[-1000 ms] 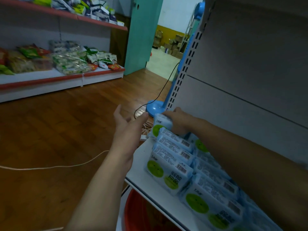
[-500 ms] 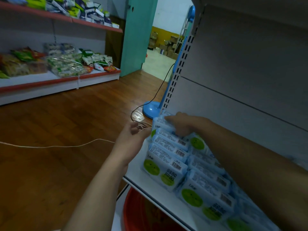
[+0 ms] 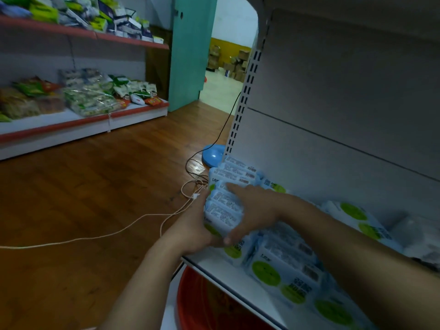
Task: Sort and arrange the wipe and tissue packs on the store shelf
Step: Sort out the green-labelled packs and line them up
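Surroundings: white cable (image 3: 133, 225) and blue fan base (image 3: 212, 154) on floor past shelf (image 3: 214, 270) end; red basin (image 3: 202, 303) beneath; right forearm (image 3: 345, 241) hid part of the row | Wipe packs (image 3: 222, 209): left front of shelf, on edge, barcodes up, long axes front-to-back | Grip: left hand (image 3: 194, 232) and right hand (image 3: 256, 210) clasped the bundle between them.

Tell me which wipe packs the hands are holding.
The upright bunch of wipe packs at the shelf edge, clamped between left hand and right hand; the others sit free.
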Motion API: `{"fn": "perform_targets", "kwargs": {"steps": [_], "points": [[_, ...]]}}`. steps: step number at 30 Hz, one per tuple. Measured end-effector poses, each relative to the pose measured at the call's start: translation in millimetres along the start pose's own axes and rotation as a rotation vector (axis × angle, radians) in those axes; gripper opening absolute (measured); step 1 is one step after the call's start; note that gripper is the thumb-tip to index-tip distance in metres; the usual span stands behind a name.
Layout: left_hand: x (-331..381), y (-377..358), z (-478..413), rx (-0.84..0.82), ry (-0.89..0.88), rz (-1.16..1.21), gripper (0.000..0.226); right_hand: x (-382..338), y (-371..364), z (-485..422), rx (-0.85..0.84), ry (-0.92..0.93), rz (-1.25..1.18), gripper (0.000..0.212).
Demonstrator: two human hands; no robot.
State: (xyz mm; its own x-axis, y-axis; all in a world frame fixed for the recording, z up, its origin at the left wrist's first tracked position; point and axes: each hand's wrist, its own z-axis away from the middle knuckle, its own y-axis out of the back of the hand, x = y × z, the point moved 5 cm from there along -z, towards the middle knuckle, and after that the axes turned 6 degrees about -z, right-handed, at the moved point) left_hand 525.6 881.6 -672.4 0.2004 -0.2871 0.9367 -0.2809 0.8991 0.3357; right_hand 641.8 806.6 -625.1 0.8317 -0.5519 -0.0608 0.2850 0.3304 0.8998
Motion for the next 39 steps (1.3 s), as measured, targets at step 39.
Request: {"fn": "perform_targets", "kwargs": {"steps": [39], "points": [[-9.6,24.5,2.3,0.370,0.129,-0.299,0.112,52.1,-18.5,97.5,0.386,-0.139,-0.349,0.091]]}}
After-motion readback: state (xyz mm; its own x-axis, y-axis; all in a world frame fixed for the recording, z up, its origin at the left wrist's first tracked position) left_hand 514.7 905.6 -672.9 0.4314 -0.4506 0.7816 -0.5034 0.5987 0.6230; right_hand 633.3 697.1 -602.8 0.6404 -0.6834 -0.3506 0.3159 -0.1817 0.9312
